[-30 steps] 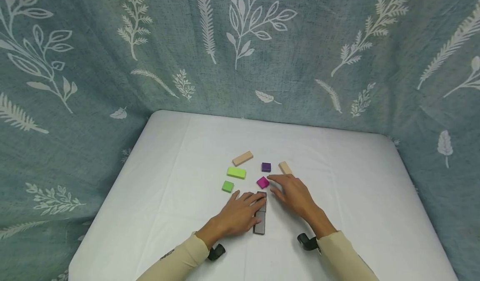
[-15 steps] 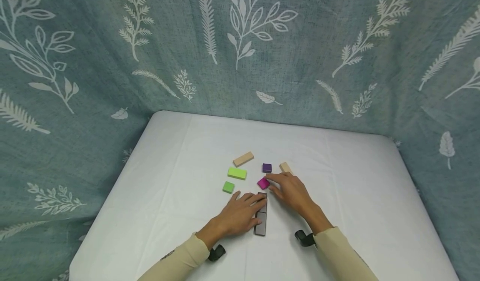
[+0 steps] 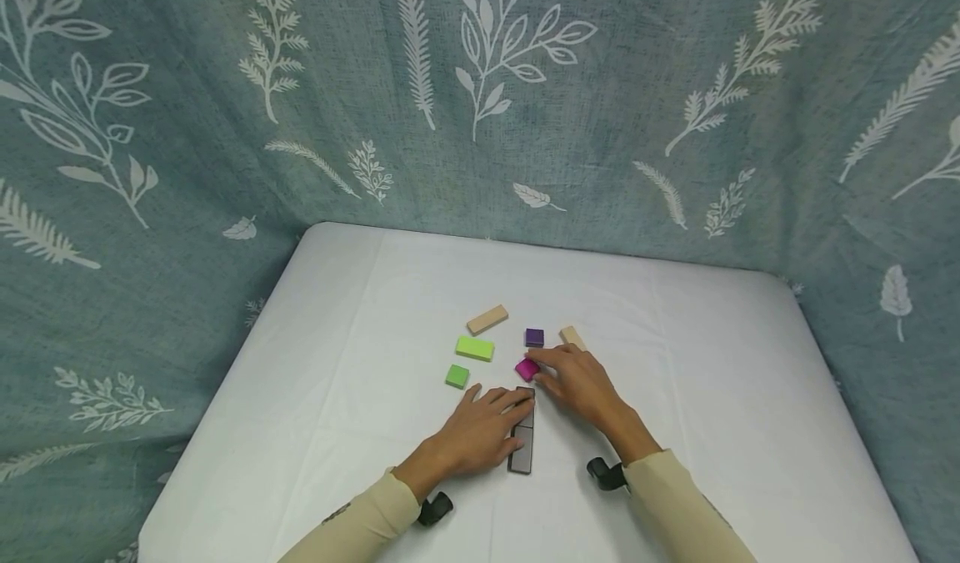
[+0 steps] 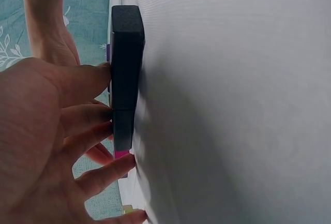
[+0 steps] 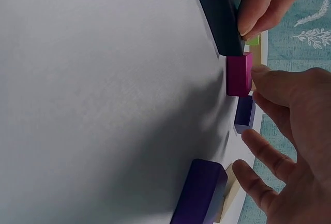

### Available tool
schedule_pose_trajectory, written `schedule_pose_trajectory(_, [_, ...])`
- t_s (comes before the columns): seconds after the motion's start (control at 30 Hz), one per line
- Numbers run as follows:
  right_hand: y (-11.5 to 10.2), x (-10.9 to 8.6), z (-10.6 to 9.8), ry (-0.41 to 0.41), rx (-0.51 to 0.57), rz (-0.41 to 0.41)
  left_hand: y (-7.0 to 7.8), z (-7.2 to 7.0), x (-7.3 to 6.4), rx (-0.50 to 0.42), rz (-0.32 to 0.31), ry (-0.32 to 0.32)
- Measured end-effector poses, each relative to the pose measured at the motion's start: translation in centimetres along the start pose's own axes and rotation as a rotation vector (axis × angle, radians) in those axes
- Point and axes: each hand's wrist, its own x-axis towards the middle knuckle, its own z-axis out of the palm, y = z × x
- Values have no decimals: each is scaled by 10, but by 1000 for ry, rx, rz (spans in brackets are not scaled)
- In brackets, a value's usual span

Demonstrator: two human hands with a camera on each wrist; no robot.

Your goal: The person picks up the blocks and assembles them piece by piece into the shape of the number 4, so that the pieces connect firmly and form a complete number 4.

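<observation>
Two dark grey rectangular blocks (image 3: 521, 450) lie end to end in a line on the white table. My left hand (image 3: 477, 431) rests along them with fingers outstretched; in the left wrist view its thumb and fingertips touch their near-side faces. Just beyond their far end sits a small magenta block (image 5: 239, 75), turned at an angle in the head view. My right hand (image 3: 581, 384) has its thumb and index fingertip at two sides of this block, its other fingers spread. A longer purple block (image 5: 199, 193) shows in the right wrist view only, hidden by the right hand from above.
Beyond the hands lie a small dark purple block (image 3: 534, 338), a lime block (image 3: 475, 348), a green block (image 3: 457, 376) and a tan block (image 3: 487, 319). Another tan block (image 3: 572, 335) is partly covered by the right hand. A leaf-patterned curtain (image 3: 420, 171) borders the table.
My right hand has shifted slightly left, bringing its thumb and index finger onto the magenta block. My left hand and the blocks stay where they were.
</observation>
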Motion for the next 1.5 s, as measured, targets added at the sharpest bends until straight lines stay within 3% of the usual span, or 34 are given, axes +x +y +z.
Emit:
schedule_pose_trajectory(0.67, [-2, 2, 4, -22, -3, -16, 3, 0, -1, -28, 1, -2])
schedule_pose_trajectory(1.5, [-8, 6, 4, -7, -24, 29, 0, 0, -2, -22, 1, 25])
